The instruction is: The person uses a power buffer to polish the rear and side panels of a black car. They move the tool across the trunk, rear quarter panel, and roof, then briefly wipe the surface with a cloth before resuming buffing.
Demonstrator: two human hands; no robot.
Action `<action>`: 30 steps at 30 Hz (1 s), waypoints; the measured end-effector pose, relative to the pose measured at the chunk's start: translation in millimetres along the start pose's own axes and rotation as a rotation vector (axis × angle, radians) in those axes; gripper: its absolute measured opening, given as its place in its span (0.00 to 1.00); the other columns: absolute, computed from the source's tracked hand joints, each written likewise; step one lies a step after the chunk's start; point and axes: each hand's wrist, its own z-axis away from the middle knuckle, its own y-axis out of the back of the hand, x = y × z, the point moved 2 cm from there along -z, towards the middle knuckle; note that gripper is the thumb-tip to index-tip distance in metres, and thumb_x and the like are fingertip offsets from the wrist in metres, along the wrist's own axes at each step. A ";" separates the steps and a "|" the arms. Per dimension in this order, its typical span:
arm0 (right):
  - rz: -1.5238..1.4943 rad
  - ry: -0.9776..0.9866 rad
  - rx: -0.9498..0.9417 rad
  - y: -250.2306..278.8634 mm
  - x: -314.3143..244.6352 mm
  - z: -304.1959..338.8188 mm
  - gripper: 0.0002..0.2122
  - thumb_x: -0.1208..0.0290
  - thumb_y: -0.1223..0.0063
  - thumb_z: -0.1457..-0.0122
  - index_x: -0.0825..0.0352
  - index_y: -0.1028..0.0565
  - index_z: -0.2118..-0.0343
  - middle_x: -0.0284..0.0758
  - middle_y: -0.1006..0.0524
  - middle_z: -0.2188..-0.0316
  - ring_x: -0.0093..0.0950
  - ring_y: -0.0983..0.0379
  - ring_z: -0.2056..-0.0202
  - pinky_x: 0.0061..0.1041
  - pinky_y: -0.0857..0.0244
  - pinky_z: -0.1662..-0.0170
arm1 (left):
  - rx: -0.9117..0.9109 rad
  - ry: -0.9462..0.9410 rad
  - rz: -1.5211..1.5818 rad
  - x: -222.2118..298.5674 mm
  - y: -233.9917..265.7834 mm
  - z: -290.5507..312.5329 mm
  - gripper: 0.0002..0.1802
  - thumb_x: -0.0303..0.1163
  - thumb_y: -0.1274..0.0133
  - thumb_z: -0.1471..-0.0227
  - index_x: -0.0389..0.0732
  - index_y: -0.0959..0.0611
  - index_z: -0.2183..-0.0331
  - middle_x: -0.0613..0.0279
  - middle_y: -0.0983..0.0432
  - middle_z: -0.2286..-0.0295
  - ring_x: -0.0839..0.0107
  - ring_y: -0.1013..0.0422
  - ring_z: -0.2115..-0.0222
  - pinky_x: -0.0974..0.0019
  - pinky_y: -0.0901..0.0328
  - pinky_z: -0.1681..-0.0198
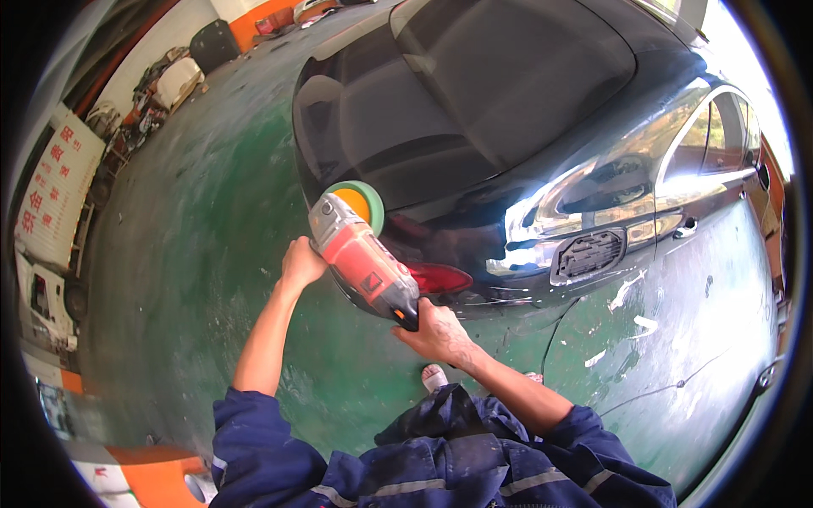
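Left hand [301, 262] closed on the front of the orange polisher [366, 267], right hand [436, 332] gripping its rear handle, centre of frame. Green pad [362, 203] pressed against the dark car [474, 127] rear corner. Likely risks: tilted pad edge scoring paint or clipping the red tail light [440, 278]; cord [555, 330] snagging on the green floor [195, 254].

L arm: I see it rising bare from lower left of frame | left hand [301, 262] fingers curled shut, centre-left | R arm: bent, from lower right | right hand [436, 332] fist closed, knuckles up, centre.
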 end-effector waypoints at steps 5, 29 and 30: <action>0.089 0.001 0.069 -0.9 -13.5 0.7 0.27 0.51 0.37 0.49 0.76 0.29 0.67 0.54 0.22 0.75 0.52 0.22 0.70 0.45 0.28 0.63 | -0.003 0.009 0.025 -0.7 9.2 0.1 0.18 0.40 0.40 0.55 0.34 0.14 0.69 0.36 0.21 0.68 0.42 0.24 0.61 0.48 0.29 0.57; -0.006 -0.080 -0.168 54.5 -139.0 -165.9 0.16 0.64 0.38 0.47 0.77 0.23 0.78 0.34 0.27 0.86 0.23 0.28 0.86 0.27 0.34 0.81 | 0.012 0.059 0.186 -47.9 91.7 -143.2 0.15 0.33 0.43 0.58 0.27 0.19 0.78 0.45 0.23 0.81 0.56 0.24 0.81 0.55 0.30 0.79; -0.026 -0.083 -0.180 57.9 -146.6 -168.2 0.16 0.67 0.39 0.44 0.72 0.27 0.82 0.31 0.29 0.87 0.21 0.31 0.87 0.24 0.36 0.84 | -0.015 0.060 0.193 -46.9 94.3 -148.2 0.14 0.33 0.43 0.58 0.28 0.20 0.80 0.49 0.24 0.83 0.60 0.26 0.85 0.57 0.32 0.83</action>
